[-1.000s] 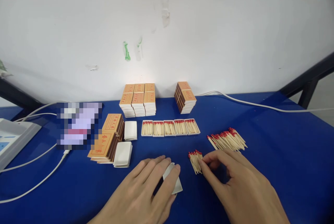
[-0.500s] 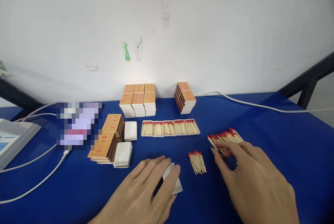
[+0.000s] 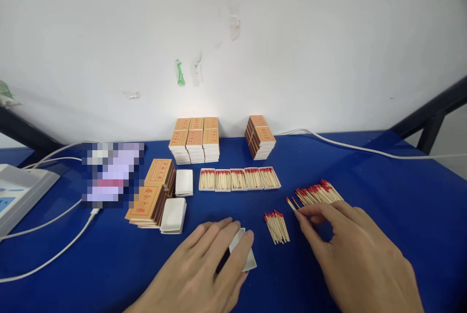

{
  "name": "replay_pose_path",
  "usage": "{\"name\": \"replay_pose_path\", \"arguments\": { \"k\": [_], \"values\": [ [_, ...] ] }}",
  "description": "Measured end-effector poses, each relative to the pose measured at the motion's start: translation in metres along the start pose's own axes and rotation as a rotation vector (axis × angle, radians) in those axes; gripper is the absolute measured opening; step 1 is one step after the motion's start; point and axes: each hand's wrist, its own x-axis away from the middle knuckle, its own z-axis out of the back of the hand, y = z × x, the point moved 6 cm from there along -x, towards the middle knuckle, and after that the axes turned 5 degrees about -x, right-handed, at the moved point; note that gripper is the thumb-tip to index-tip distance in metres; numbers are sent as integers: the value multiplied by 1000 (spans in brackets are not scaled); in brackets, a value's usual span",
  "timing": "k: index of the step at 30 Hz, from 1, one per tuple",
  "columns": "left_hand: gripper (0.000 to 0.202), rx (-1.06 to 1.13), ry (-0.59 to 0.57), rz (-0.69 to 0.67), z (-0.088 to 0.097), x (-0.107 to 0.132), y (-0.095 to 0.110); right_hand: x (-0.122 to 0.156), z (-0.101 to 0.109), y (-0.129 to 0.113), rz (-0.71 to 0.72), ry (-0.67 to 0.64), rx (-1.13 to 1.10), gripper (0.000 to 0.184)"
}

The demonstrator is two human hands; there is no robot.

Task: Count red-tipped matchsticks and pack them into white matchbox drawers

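Observation:
My left hand (image 3: 204,264) rests low at the centre, its fingers curled over a small white matchbox tray (image 3: 248,258) that they partly cover. The thumb and forefinger of my right hand (image 3: 355,254) pinch a couple of matches (image 3: 291,203), whose red heads point away from me. Just behind that hand lies a large loose pile of red-headed matches (image 3: 316,193), partly covered by the fingers. Between my two hands sits a smaller bunch of matches (image 3: 277,228) on the blue table (image 3: 233,211).
Several match-filled trays (image 3: 238,180) form a row. Behind them stand stacked orange matchboxes (image 3: 194,139) and a smaller stack (image 3: 260,137). At left are more matchboxes (image 3: 148,202), white trays (image 3: 173,215), a blurred phone (image 3: 116,172) and a white cable (image 3: 51,268).
My right finger and thumb have drawn a couple of matches slightly away from the large pile, toward the left. My left hand stays on the tray.

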Motion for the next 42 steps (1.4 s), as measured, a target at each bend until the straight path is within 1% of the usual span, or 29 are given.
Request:
{"name": "replay_pose_path", "arguments": {
  "k": [7,13,17,21,25,29,34,42],
  "values": [
    [40,8,-4,10,-1,2,1,0,-2,1,-14,-18,8,53],
    [41,5,-14,15,-2,2,0,13,0,3,-47,-50,1,54],
    [40,1,-12,14,-3,2,0,19,0,-1,-23,-57,-12,57],
    [40,0,-10,15,-2,2,0,17,0,-4,-10,-57,-24,61],
    [39,4,-7,7,-1,2,1,16,1,-2,-22,-58,-15,63],
    [40,15,-14,13,-2,3,0,18,-1,2,-41,-81,-18,62],
    [40,14,-19,12,-2,3,0,15,-2,4,-83,-64,-51,65],
    [38,6,0,4,0,0,0,15,-5,-7,-76,-75,-147,63]
  ]
}}
